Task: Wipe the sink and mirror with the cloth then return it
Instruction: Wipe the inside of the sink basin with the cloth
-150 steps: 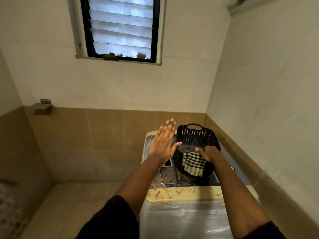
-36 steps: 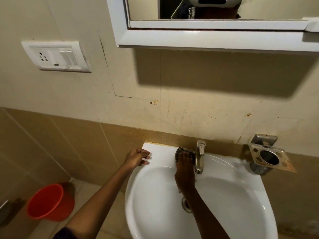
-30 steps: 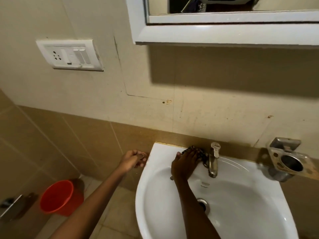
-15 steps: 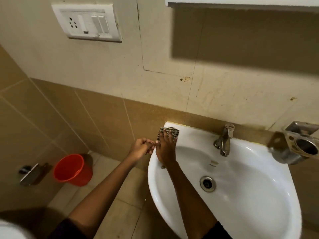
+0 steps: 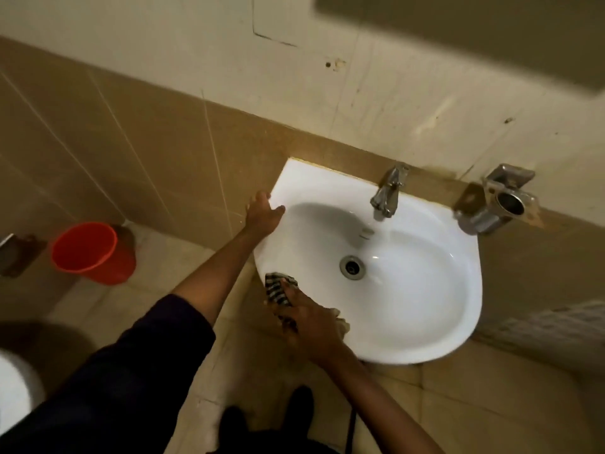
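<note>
Home bathroom: wall-mounted sink [image 5: 425, 322], tap [image 5: 388, 191], tiled walls, red bucket [image 5: 88, 253].

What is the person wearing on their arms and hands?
The left arm has a dark sleeve that stops near the elbow, so the forearm is bare. The right forearm is bare too; no sleeve shows on it. The left hand and right hand are bare: no gloves, rings or watch visible.

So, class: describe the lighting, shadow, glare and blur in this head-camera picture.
Head view: dim, warm light; a broad dark shadow crosses the upper right wall; soft glare shines on the sink basin; motion blur smears the cloth and right hand; wide-angle bending curves the tile lines.
</note>
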